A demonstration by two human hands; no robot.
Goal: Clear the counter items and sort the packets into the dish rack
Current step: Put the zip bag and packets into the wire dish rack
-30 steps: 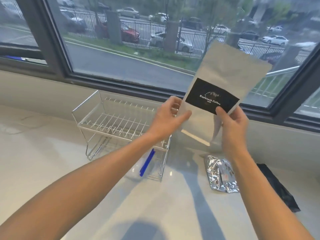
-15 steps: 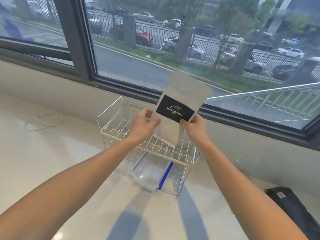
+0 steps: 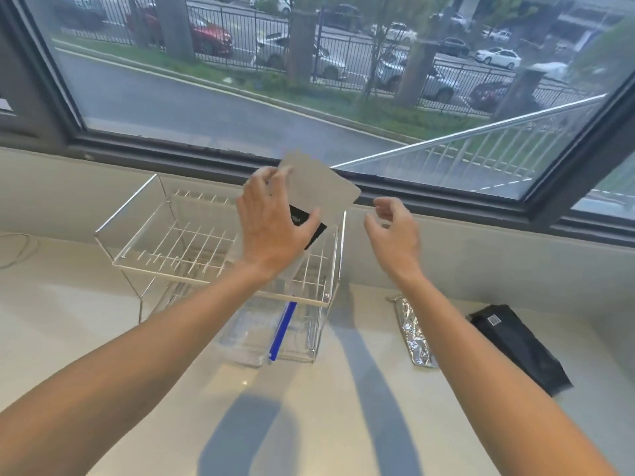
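Nearest the camera, two bare forearms reach up from the lower corners of the frame over the pale, glossy counter (image 3: 103,338). At lower right lie two packets not yet sorted: a crinkled silver foil packet (image 3: 414,333) and, just right of it, a flat black pouch with a small white label (image 3: 515,341), the two apart from each other. At centre, a clear plastic bag with a blue zip strip (image 3: 280,333) lies low inside the white wire dish rack (image 3: 144,231), on or under its lower tier; which one cannot be told. Above it, the left hand (image 3: 275,231) grips the pale grey flat coffee packet with a black label (image 3: 319,190) by its left side, thumb across the front; the packet tilts to the right over the rack's right half, with its lower edge among the upper wires. The right hand (image 3: 395,231) hangs just right of the rack, fingers loosely curled and spread, holding nothing. Beyond runs the dark-framed window (image 3: 584,139). By this reckoning the task is about halfway: one bag seems stowed, one packet is going in, and two wait on the counter.
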